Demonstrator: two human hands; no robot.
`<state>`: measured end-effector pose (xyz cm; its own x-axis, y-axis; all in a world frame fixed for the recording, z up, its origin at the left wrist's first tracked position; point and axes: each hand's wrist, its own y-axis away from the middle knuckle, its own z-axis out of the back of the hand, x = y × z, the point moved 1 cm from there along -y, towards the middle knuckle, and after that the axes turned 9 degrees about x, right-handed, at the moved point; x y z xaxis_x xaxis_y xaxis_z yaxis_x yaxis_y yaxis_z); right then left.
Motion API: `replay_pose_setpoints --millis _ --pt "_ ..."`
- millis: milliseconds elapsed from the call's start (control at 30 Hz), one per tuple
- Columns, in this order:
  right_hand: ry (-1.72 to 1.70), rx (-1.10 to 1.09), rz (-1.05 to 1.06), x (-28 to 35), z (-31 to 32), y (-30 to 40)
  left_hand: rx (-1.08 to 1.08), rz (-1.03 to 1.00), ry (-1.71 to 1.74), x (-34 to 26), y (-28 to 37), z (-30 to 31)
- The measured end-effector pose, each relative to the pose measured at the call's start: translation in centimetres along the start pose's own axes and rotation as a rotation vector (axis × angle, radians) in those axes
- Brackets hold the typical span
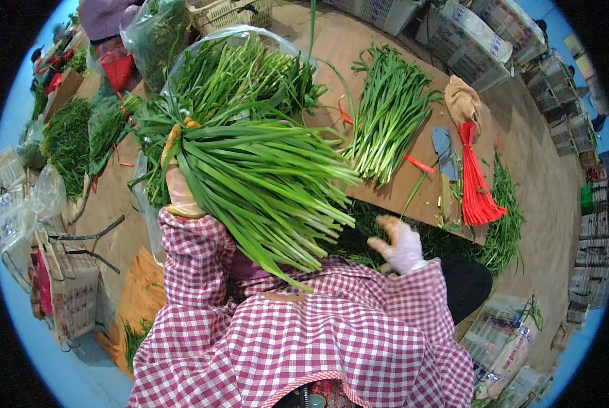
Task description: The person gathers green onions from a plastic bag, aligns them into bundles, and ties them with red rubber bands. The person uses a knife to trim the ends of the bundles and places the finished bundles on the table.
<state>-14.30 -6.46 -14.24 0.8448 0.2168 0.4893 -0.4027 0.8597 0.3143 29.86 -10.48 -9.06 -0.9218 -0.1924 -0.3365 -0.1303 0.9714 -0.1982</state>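
Observation:
My left hand [176,179], in a pale glove with yellowed fingertips, grips a large bunch of green garlic chives [263,178] near its leafy end. The pale stem ends fan out to the right, over my lap. My right hand [400,246], also gloved, holds nothing and has its fingers apart, near the board's front edge. Beyond the bunch lies a big pile of chives [243,76] on clear plastic. Another chive bundle [391,112] rests on the brown board [381,201], its stems towards me.
A cleaver [444,148] lies on the board, beside a sheaf of red ties [473,178] and a tan cloth [462,99]. Loose greens [503,219] are heaped at the right. Plastic crates [75,285] stand on the left, with more crates [462,46] at the far right.

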Motion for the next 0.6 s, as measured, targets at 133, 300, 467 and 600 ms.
replay_pose_setpoints --millis 133,300,467,600 --pt "-0.638 -0.201 0.334 7.1 9.4 -1.5 0.081 0.044 -0.379 4.4 -1.8 -8.9" --pt "-0.530 -0.401 0.630 14.3 13.6 -3.9 0.420 0.027 -0.812 13.1 -4.0 -17.5" --pt "-1.115 -0.305 0.563 11.8 13.8 -0.7 0.515 0.195 -0.666 19.9 -5.1 -25.3" --pt "-0.922 -0.387 0.381 7.2 13.4 2.6 0.515 -0.186 -1.022 27.9 -3.9 -26.3"
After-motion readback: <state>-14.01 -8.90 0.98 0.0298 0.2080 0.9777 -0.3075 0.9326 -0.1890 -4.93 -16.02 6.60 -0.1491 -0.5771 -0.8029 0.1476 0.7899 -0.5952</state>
